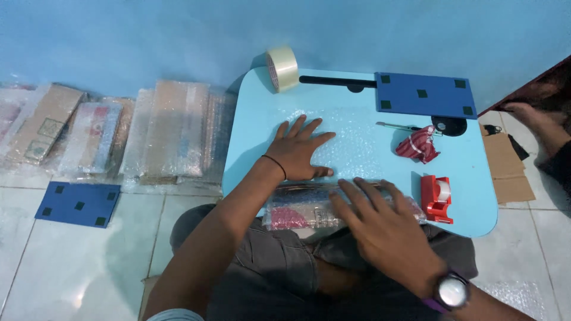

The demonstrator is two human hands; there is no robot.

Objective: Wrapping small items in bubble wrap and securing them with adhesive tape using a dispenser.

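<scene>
Light-blue lap table (pixel 476 178) — bubble wrap (pixel 351 139), tape roll (pixel 282 69), red dispenser (pixel 436 198), blue board (pixel 425 95), pkg (pixel 303 211).

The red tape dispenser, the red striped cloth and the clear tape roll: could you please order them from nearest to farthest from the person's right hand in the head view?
From the right hand, which rests on the wrapped packet:
1. Red tape dispenser, just to its right at the table's near edge.
2. Red striped cloth, farther back on the right.
3. Clear tape roll, at the far left corner.
</scene>
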